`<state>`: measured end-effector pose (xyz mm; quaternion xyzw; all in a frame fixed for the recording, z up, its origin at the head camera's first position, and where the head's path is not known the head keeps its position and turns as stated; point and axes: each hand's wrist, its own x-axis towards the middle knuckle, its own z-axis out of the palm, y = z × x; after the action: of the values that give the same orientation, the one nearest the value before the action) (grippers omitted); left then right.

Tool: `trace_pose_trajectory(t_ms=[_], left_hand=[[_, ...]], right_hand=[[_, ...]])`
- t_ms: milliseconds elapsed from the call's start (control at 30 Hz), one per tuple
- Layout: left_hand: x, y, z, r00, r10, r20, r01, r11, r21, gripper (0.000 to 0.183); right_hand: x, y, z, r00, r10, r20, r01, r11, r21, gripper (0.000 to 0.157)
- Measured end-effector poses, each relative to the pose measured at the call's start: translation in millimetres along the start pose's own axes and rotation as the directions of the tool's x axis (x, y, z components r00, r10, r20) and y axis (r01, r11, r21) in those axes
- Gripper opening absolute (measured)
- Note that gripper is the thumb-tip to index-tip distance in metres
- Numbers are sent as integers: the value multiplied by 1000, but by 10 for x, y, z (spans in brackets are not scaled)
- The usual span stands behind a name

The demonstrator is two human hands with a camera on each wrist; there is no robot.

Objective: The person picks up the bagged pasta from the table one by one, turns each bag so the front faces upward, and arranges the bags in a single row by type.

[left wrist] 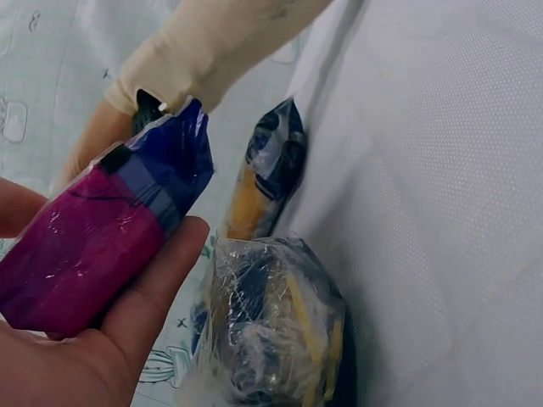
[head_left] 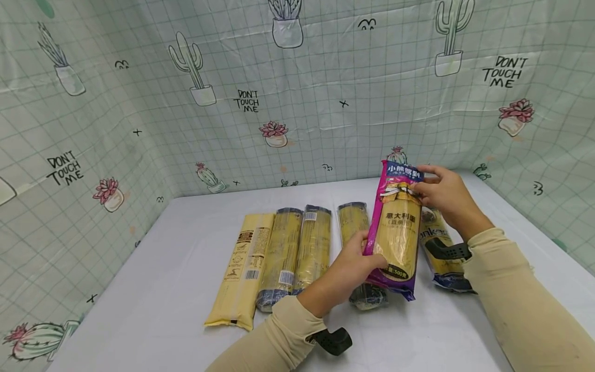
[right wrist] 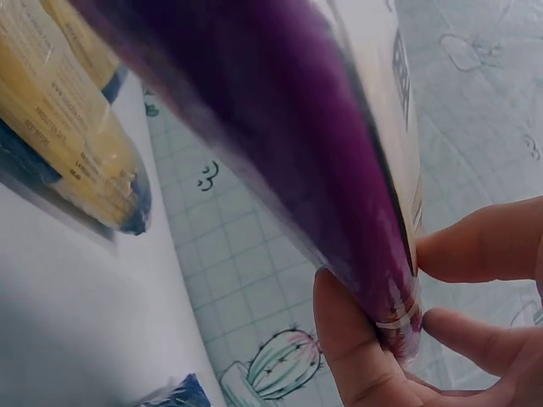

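A purple and pink spaghetti pack (head_left: pixel 400 227) is held up over the table, tilted, its front label facing me. My left hand (head_left: pixel 350 266) grips its lower left side, thumb across the front. At the upper right corner my right hand (head_left: pixel 446 196) pinches the pack between thumb and fingers. The right wrist view shows those fingers (right wrist: pixel 479 246) on both faces of the narrowed end. In the left wrist view the bottom end of the spaghetti pack (left wrist: pixel 93 246) lies against my palm and thumb. Behind it, partly covered, lies a clear-wrapped pasta pack (head_left: pixel 353 219).
A pale yellow pack (head_left: pixel 241 268) lies leftmost on the white table (head_left: pixel 153 289). Beside it are two clear packs with blue ends (head_left: pixel 281 253), laid side by side. A yellow and blue pasta pack (head_left: pixel 437 248) lies at the right, partly behind my right wrist. A patterned curtain (head_left: pixel 325 144) hangs behind.
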<state>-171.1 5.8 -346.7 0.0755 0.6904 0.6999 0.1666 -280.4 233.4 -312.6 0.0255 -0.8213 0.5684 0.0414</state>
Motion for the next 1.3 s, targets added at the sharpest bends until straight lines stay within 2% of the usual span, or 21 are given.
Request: trace_pose_trajectory(t_ms=[267, 500, 633, 833, 1033, 1200, 1300], left_hand=[[-6, -37, 24, 999, -28, -26, 30, 997, 66, 46], [33, -79, 1, 998, 43, 50, -45, 998, 54, 41], [45, -84, -3, 997, 44, 63, -48, 997, 55, 38], [46, -86, -11, 1000, 12, 4, -12, 998, 55, 43], [50, -94, 1, 998, 1, -69, 0, 1000, 11, 48], [59, -89, -12, 997, 16, -71, -19, 999, -39, 43], [71, -73, -47, 998, 25, -61, -29, 997, -72, 40]], right_hand=[[-44, -61, 41, 1000, -22, 2, 22, 1000, -11, 66], [-63, -99, 61, 1000, -24, 7, 24, 1000, -18, 65], [-76, -112, 67, 999, -36, 6, 36, 999, 13, 64], [-83, -124, 81, 999, -46, 6, 45, 998, 51, 63], [-95, -135, 91, 999, -50, -7, 50, 997, 63, 63], [-96, -143, 117, 1000, -26, -13, 27, 997, 77, 66], [-90, -132, 123, 1000, 12, 27, -14, 997, 71, 73]])
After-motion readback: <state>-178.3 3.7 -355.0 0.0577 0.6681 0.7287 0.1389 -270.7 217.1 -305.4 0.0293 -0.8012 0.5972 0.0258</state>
